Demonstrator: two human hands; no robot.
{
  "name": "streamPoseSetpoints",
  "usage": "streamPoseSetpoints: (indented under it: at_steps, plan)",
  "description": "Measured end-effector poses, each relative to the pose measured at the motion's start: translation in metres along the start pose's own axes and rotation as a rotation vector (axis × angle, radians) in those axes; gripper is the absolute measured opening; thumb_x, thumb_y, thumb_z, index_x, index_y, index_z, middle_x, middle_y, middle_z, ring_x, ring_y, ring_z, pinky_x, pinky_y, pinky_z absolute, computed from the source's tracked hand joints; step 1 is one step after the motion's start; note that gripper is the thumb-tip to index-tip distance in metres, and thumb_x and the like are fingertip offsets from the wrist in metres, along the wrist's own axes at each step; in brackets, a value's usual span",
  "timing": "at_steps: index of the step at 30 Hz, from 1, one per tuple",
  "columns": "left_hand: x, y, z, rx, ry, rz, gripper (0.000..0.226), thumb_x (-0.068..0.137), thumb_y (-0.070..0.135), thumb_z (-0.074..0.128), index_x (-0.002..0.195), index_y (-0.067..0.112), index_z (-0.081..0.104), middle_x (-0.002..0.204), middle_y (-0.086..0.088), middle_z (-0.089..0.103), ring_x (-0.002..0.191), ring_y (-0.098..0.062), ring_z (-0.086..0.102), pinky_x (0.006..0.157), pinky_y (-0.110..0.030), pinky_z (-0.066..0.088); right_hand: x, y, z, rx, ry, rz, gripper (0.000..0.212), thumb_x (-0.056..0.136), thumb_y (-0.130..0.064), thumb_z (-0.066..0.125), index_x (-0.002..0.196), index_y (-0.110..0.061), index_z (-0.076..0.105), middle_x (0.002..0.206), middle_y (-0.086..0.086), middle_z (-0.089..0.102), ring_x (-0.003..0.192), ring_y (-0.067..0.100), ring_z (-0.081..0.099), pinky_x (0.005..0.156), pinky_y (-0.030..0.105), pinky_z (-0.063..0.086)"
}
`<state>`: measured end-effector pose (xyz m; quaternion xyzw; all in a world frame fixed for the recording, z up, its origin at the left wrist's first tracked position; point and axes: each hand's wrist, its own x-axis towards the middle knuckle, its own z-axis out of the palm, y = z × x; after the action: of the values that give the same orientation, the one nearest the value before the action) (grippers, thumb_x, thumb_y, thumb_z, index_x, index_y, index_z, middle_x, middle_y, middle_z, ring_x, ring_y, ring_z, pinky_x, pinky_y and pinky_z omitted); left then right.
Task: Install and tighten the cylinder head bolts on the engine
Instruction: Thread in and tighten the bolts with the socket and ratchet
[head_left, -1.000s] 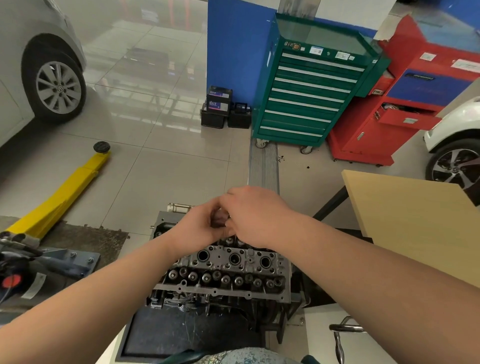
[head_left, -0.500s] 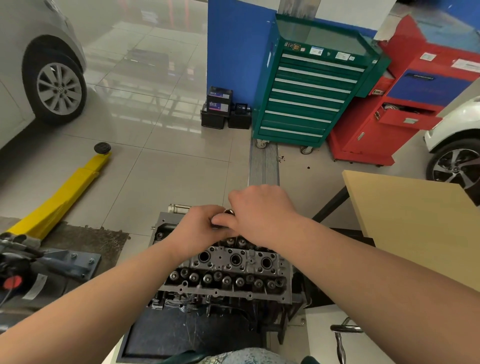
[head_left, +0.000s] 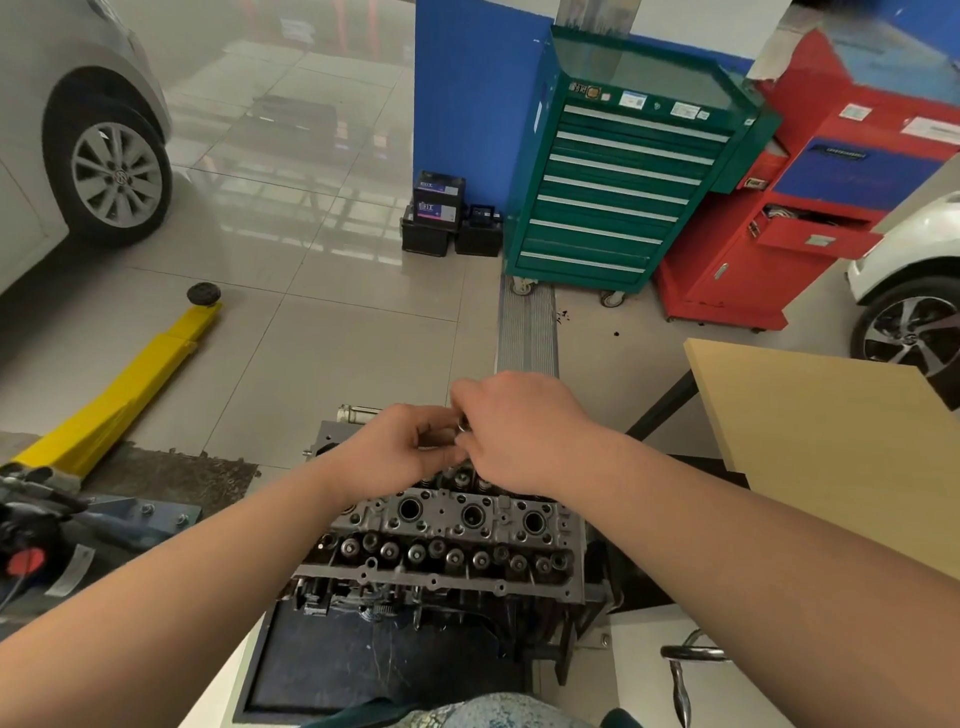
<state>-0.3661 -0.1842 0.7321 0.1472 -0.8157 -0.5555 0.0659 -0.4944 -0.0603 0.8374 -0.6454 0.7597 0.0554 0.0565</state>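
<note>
A grey cylinder head (head_left: 447, 540) with round plug wells and a row of valve tops sits on the engine, on a dark stand just below me. Over its far edge my left hand (head_left: 400, 452) and my right hand (head_left: 519, 431) meet, fingers pinched together. Between the fingertips shows a small dark metal piece (head_left: 462, 427), seemingly a bolt head; its shank is hidden by the hands. The far row of the head is covered by both hands.
A wooden tabletop (head_left: 831, 447) juts in at the right. A yellow lift arm (head_left: 124, 395) lies on the floor to the left. Behind stand a green tool cabinet (head_left: 618, 197), a red cabinet (head_left: 810, 218) and batteries (head_left: 441, 213). Car wheels flank both sides.
Both hands have stayed over the far edge of the head. The right hand has shifted slightly right and its fingers have turned around the small metal piece, which now shows between the fingertips.
</note>
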Motion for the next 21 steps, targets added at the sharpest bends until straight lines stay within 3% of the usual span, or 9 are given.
streamPoseSetpoints:
  at_steps: [2,4,7,9,11,13,17,19,21]
  plan:
    - [-0.002,0.005,0.004,-0.018,-0.004,0.006,0.023,0.085,0.023,0.082,0.097,0.04,0.072,0.094,0.008,0.077,0.088,-0.009,0.072,0.083,-0.03,0.058,0.002,-0.003,-0.001,-0.044,0.013,0.095,0.043,0.1,-0.064,0.045,0.091,-0.023,0.054,0.069,-0.004,0.041,0.073,0.025,0.053,0.052,0.032,0.028]
    - [0.0,0.006,0.007,0.012,0.05,-0.006,0.019,0.072,0.032,0.081,0.082,0.045,0.07,0.081,0.016,0.074,0.074,0.002,0.066,0.069,-0.018,0.051,0.001,-0.003,0.002,-0.039,0.056,0.071,0.051,0.096,-0.073,0.04,0.092,-0.023,0.053,0.071,-0.005,0.045,0.072,0.023,0.049,0.054,0.032,0.031]
    - [0.003,-0.003,0.004,0.026,0.078,-0.026,0.009,0.078,0.022,0.079,0.077,0.027,0.071,0.066,-0.004,0.067,0.059,-0.003,0.052,0.062,-0.028,0.044,-0.004,0.001,0.0,0.027,0.004,-0.099,0.034,0.095,-0.051,0.059,0.117,-0.025,0.054,0.099,-0.002,0.063,0.094,0.023,0.056,0.08,0.041,0.048]
    - [0.003,-0.005,-0.001,-0.004,-0.003,-0.025,0.01,0.09,0.018,0.081,0.096,0.021,0.074,0.081,-0.02,0.069,0.069,-0.011,0.056,0.068,-0.034,0.048,-0.005,0.001,-0.001,0.001,-0.017,-0.067,0.029,0.097,-0.043,0.06,0.115,-0.021,0.056,0.096,0.001,0.062,0.092,0.025,0.059,0.072,0.039,0.043]
    - [0.0,-0.002,-0.001,-0.018,-0.011,0.003,0.023,0.087,0.02,0.084,0.101,0.034,0.074,0.086,-0.002,0.076,0.079,-0.007,0.068,0.075,-0.027,0.055,-0.001,-0.001,0.0,-0.051,0.011,0.049,0.038,0.101,-0.058,0.049,0.097,-0.021,0.057,0.077,-0.001,0.051,0.077,0.025,0.054,0.063,0.037,0.036]
    - [0.001,0.0,0.001,0.04,0.042,-0.009,0.019,0.079,0.026,0.086,0.092,0.034,0.074,0.084,0.006,0.077,0.077,-0.009,0.071,0.075,-0.034,0.058,0.001,-0.004,0.002,-0.058,0.03,0.088,0.05,0.098,-0.071,0.04,0.091,-0.023,0.052,0.073,-0.003,0.047,0.072,0.023,0.048,0.06,0.036,0.033]
    - [0.004,-0.003,0.0,0.083,0.051,-0.009,0.014,0.089,0.014,0.08,0.095,0.026,0.076,0.089,-0.006,0.079,0.085,-0.033,0.073,0.084,-0.052,0.059,-0.002,-0.003,0.002,0.011,-0.019,-0.026,0.033,0.097,-0.047,0.061,0.117,-0.022,0.053,0.098,-0.002,0.059,0.091,0.025,0.061,0.064,0.036,0.041]
    - [0.001,-0.001,-0.001,0.022,0.02,0.004,0.022,0.09,0.016,0.081,0.104,0.031,0.075,0.097,0.004,0.079,0.093,-0.021,0.075,0.091,-0.04,0.06,-0.002,-0.002,0.005,-0.021,-0.008,0.057,0.028,0.1,-0.048,0.057,0.107,-0.021,0.056,0.081,-0.002,0.049,0.082,0.027,0.059,0.055,0.033,0.034]
    - [0.0,0.001,0.002,0.021,0.028,0.009,0.024,0.082,0.023,0.088,0.101,0.031,0.073,0.094,0.012,0.077,0.091,-0.009,0.073,0.085,-0.031,0.058,0.0,-0.003,0.004,-0.063,0.015,0.143,0.043,0.099,-0.065,0.046,0.091,-0.024,0.053,0.068,-0.004,0.037,0.071,0.024,0.048,0.05,0.031,0.024]
